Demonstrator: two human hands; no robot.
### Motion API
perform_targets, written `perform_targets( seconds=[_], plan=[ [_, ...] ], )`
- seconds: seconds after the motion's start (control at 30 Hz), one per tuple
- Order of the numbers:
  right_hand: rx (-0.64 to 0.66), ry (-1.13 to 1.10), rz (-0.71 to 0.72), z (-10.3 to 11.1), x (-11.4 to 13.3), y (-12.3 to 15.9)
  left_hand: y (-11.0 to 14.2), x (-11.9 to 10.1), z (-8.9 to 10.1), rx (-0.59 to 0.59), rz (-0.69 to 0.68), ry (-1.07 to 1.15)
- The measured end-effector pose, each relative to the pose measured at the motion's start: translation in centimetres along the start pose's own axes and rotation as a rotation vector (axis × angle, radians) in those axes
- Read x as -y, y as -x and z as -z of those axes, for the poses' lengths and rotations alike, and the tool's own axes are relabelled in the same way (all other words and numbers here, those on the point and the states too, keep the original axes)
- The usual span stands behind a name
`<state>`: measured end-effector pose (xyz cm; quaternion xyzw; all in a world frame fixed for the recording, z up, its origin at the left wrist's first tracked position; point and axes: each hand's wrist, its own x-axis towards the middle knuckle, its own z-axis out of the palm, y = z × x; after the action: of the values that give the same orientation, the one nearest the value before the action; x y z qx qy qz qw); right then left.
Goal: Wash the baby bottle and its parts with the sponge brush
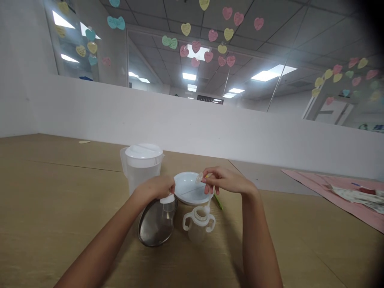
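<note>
My left hand (pixel 156 187) is closed over the white top of a small clear bottle (pixel 167 208) that stands over a kidney-shaped steel tray (pixel 151 230). My right hand (pixel 226 182) pinches a small clear teat-like piece (pixel 200 177) above a white plate (pixel 189 192). Just below that hand stands a two-handled baby cup (pixel 198 225) with an open top and a thin straw rising from it. A clear water pitcher (pixel 142 166) with a white lid stands behind my left hand.
The wooden table (pixel 60 200) runs to a white partition wall (pixel 192 124) at the back. A pink mat (pixel 339 192) with packets on it lies at the right. A green item (pixel 218 202) peeks out beside the plate.
</note>
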<state>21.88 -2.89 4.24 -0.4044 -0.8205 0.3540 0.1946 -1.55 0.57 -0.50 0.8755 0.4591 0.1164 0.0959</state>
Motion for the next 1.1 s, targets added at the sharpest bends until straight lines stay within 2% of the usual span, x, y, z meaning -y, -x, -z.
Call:
perform_targets(
  seconds=[0.1,0.27,0.5,0.63,0.83,0.9,0.97,1.1],
  plan=[
    [0.017,-0.018,-0.012,-0.2,0.0,-0.3,0.2,-0.3,1.1,0.032,-0.058,-0.028],
    [0.093,-0.036,-0.076,-0.7,-0.1,-1.2,0.0,-0.6,2.1,-0.151,-0.151,-0.030],
    [0.179,0.014,-0.234,-0.8,-1.1,-2.2,0.2,-1.2,3.0,-0.386,-0.122,0.048],
    [0.212,0.034,-0.275,-0.7,-1.7,-2.4,0.6,-1.9,3.5,-0.431,-0.116,0.131],
    [0.188,0.028,-0.261,-0.6,-2.1,-2.2,0.4,-1.7,3.4,-0.459,-0.117,0.163],
    [0.161,0.036,-0.246,-0.5,-2.3,-2.4,0.3,-1.7,3.4,-0.460,-0.116,0.170],
    [0.070,0.038,-0.197,-0.6,-2.4,-2.6,0.3,-1.9,3.3,-0.462,-0.127,0.207],
    [-0.181,-0.080,0.042,-1.3,-1.1,-2.9,0.2,-2.7,2.9,-0.414,-0.198,0.452]
  ],
)
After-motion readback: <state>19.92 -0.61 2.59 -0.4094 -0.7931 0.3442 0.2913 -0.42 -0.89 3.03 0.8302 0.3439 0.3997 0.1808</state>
